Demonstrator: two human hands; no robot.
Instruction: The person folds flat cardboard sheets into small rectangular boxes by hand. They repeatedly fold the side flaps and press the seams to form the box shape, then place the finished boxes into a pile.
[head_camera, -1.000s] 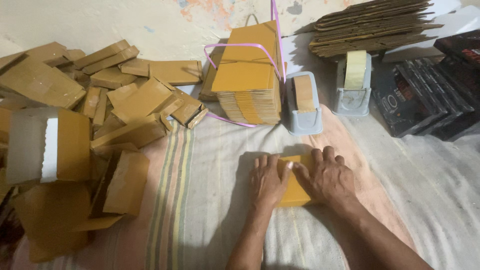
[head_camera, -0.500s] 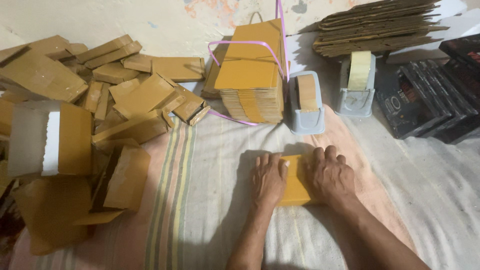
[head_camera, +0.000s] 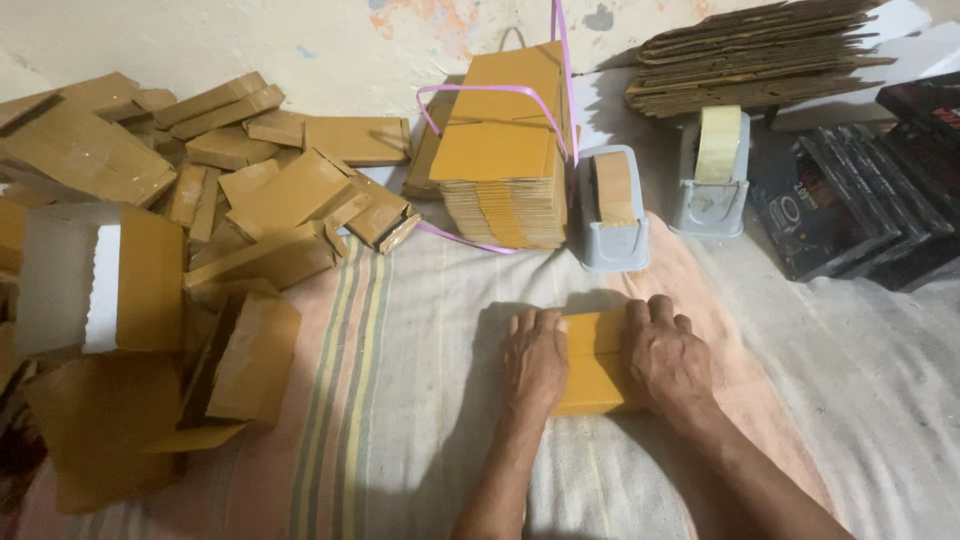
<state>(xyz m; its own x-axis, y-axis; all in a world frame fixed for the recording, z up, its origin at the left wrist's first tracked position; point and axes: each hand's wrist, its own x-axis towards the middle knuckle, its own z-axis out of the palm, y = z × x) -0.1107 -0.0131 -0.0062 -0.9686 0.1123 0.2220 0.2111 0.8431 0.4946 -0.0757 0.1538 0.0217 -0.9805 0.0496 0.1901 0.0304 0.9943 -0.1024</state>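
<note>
A pale plaster wall runs across the twelve o'clock edge, stained with orange and grey blotches. The floor is covered by a cream cloth with green and yellow stripes toward seven o'clock. Light is dim and warm, casting soft shadows toward nine o'clock.
</note>
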